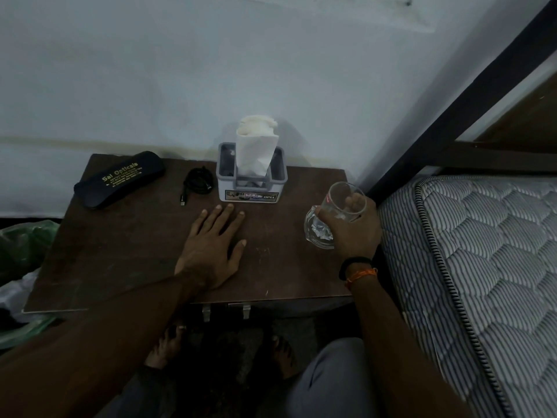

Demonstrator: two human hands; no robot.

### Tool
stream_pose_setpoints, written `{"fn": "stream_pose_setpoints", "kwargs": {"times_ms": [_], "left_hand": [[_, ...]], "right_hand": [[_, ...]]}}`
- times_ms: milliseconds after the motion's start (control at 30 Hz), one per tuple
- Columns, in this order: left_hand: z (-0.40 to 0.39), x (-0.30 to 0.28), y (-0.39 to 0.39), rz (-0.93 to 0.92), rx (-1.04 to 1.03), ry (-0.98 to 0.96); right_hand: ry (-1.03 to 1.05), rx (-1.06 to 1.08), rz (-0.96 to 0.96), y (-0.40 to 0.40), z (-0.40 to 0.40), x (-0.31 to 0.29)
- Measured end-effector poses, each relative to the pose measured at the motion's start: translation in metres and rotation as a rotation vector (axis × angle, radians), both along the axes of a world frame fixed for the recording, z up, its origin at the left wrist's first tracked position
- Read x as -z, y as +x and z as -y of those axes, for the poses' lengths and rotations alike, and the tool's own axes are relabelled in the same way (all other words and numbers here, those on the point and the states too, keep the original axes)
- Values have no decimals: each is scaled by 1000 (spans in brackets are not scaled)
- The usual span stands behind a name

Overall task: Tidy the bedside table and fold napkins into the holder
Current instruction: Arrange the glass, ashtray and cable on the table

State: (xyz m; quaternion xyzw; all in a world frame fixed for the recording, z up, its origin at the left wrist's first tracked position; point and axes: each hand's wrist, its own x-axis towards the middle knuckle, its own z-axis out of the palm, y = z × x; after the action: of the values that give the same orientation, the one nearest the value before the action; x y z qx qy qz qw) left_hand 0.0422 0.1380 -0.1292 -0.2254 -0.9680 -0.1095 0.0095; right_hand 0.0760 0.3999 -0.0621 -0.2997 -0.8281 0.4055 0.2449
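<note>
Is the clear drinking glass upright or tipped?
Tipped: the clear drinking glass leans in the right hand, its rim angled away toward the wall.

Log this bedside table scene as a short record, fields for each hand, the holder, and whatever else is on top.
left hand: flat, palm down on the table, holding nothing
right hand: gripping a clear glass, tilted, near the table's right edge
napkin holder: grey, at the back by the wall, white napkins standing up out of it
glasses case: black, closed, back left
cable: black, coiled, between case and holder
</note>
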Motion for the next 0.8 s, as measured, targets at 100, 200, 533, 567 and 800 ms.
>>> {"fn": "stream_pose_setpoints", "kwargs": {"times_ms": [100,200,533,567,800], "left_hand": [[0,0,0,-3,-4,-19],[0,1,-1,-2,-5,-21],[0,4,-1,-9,-4,-2],[0,4,-1,-11,-4,-3],[0,5,-1,-6,-5,-10]], "right_hand": [[14,-14,-11,2,1,1],[0,-28,-14,3,2,3],[-76,-68,126,19,2,20],[-40,-69,169,21,2,24],[5,-68,206,21,1,27]]}}
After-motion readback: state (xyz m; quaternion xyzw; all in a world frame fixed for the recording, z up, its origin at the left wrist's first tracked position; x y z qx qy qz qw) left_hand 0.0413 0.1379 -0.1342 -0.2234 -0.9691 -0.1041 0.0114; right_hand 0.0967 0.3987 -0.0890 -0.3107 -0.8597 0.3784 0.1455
